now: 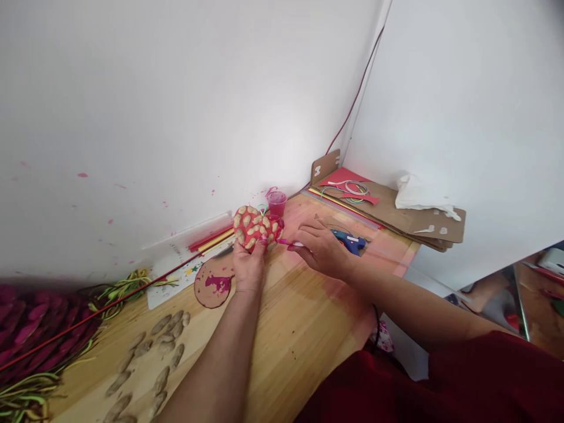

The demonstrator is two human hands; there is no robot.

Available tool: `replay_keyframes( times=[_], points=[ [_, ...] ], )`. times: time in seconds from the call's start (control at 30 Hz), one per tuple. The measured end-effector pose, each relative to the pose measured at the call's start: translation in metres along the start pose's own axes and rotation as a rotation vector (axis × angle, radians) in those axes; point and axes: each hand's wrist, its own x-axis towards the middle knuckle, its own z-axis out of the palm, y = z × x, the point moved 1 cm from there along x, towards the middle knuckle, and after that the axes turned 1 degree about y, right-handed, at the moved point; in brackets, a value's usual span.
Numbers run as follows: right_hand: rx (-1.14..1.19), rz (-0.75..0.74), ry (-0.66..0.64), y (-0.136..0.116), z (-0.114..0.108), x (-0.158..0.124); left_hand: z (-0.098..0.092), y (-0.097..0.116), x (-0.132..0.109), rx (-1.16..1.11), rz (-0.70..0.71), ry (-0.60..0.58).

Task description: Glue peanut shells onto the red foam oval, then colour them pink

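A red round piece covered with peanuts (252, 225) is held up by my left hand (249, 264), whose fingers grip its lower edge. My right hand (318, 245) pinches a thin brush (291, 242) with a pink tip, which points at the right side of the piece. That right edge carries darker pink paint. Just behind, against the wall, stands a clear cup of pink paint (277, 203). A brown disc with pink smears (214, 284) lies left of my left wrist.
Loose peanuts (163, 341) lie at the front left, near yarn bundles (127, 294) and dark pink pieces (39, 329). A blue glue gun (350, 241) rests behind my right hand. Cardboard sheets (396, 217) hold a white bag (416, 192). A red cord (132, 289) crosses the left side.
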Motion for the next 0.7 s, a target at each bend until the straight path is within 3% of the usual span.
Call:
replay_keyframes(
  times=[0.7],
  points=[
    [-0.031,-0.032,-0.002,-0.0030,0.0022,-0.0014,-0.0014,-0.0034,0.0015,0.007,0.020,-0.021]
  ],
)
